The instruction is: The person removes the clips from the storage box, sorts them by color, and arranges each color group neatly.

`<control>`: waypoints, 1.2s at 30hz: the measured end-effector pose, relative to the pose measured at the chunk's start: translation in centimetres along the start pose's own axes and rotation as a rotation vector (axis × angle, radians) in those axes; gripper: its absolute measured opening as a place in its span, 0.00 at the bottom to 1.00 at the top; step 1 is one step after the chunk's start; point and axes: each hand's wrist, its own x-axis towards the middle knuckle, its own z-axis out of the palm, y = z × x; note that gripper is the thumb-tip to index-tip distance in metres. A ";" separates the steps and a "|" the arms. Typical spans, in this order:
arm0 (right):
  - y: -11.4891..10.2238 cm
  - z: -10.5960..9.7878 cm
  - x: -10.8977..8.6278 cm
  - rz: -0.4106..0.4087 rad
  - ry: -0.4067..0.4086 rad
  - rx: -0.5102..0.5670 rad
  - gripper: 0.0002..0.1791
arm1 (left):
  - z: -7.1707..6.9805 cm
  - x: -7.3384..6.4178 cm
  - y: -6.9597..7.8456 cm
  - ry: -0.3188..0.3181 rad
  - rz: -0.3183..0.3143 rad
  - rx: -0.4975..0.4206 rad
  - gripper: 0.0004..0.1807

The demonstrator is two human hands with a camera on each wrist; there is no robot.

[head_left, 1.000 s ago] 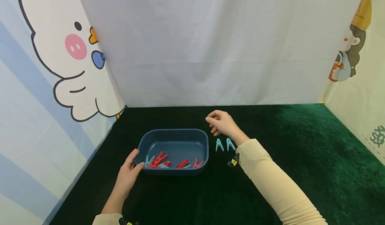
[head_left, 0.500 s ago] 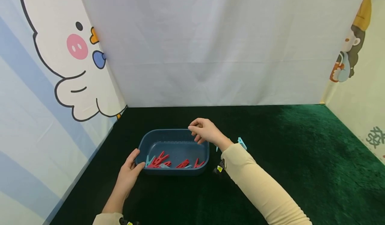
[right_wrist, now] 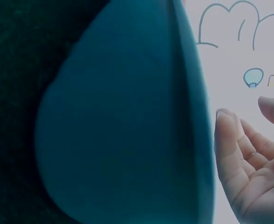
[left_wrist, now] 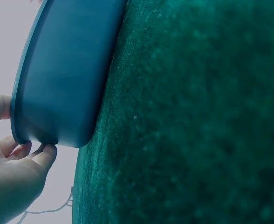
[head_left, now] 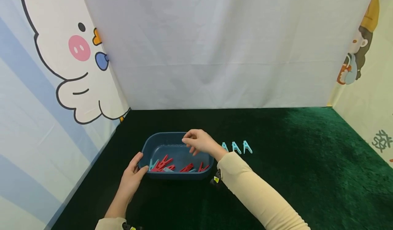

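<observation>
A dark blue plastic basin (head_left: 162, 139) sits on green cloth; in it lie several red clothespins (head_left: 186, 167) and a few light blue clothespins (head_left: 152, 164). My left hand (head_left: 130, 178) grips its left end at the rim, thumb and fingers against the wall (left_wrist: 67, 70) in the left wrist view. Above the right part of the basin hovers my right hand (head_left: 200, 143), fingers loosely bent. The right wrist view shows a gap between thumb and fingertips of that hand (right_wrist: 253, 168), holding nothing. Three light blue clothespins (head_left: 247, 147) stand in a row right of the basin; my right wrist partly covers the nearest.
Green plush cloth (head_left: 301, 175) covers the table. A white curtain (head_left: 215, 45) hangs behind it. Printed cartoon panels (head_left: 67, 97) rise on both sides.
My right hand has moved left and toward me, from beyond the blue clothespins to over the basin. The left hand and basin have stayed put.
</observation>
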 end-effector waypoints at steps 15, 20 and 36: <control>0.5 2.0 0.4 0.017 -0.083 -0.059 0.13 | 0.0 0.0 0.1 0.008 -0.005 0.005 0.30; 0.7 2.8 0.2 0.040 -0.132 -0.070 0.13 | 0.0 0.0 0.2 0.005 -0.004 0.006 0.30; 2.0 4.9 0.4 0.072 -0.213 -0.135 0.12 | 0.1 -0.1 0.1 0.005 -0.008 0.006 0.30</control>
